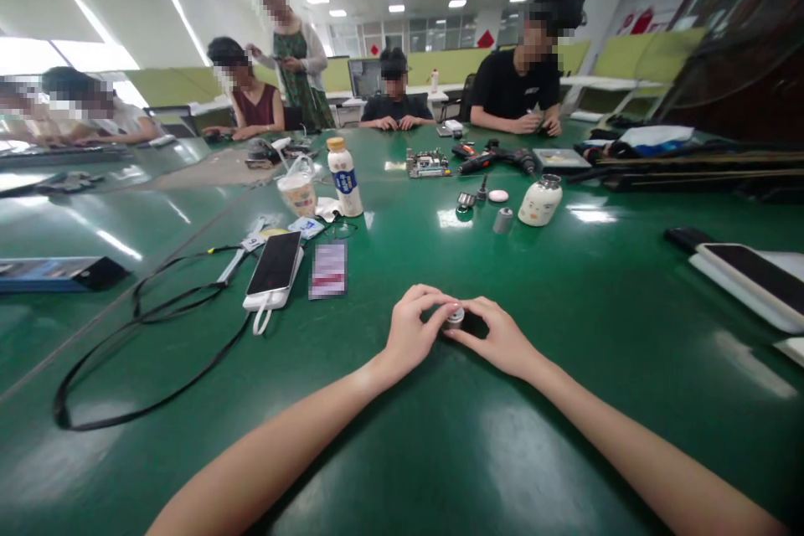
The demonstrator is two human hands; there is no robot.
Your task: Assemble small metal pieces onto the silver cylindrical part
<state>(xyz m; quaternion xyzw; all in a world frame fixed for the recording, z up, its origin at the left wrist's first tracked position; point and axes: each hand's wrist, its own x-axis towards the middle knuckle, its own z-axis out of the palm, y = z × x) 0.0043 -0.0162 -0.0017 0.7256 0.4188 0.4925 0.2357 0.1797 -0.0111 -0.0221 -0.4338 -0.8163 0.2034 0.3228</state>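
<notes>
Through my remote view, the fingers (438,319) of the left hand (407,331) and right hand (506,342) pinch a small silver cylinder (456,321) from both sides, low over the green surface (389,452). I judge light, even pressure would keep it steady. The hands angle inward; the forearms spread toward me. Beyond sits a grey cylinder (502,221).

A glossy green table (402,452) spans the foreground. On its left lie a looped black strap (81,427), a white block (269,299) under a phone (276,261), and a card (327,271). Farther back stand a plastic cup (297,196), a bottle (345,180), a grey cylinder (503,221) and a painted jar (541,201); a circuit board (428,164) lies beyond, near what look like power tools (476,162).
</notes>
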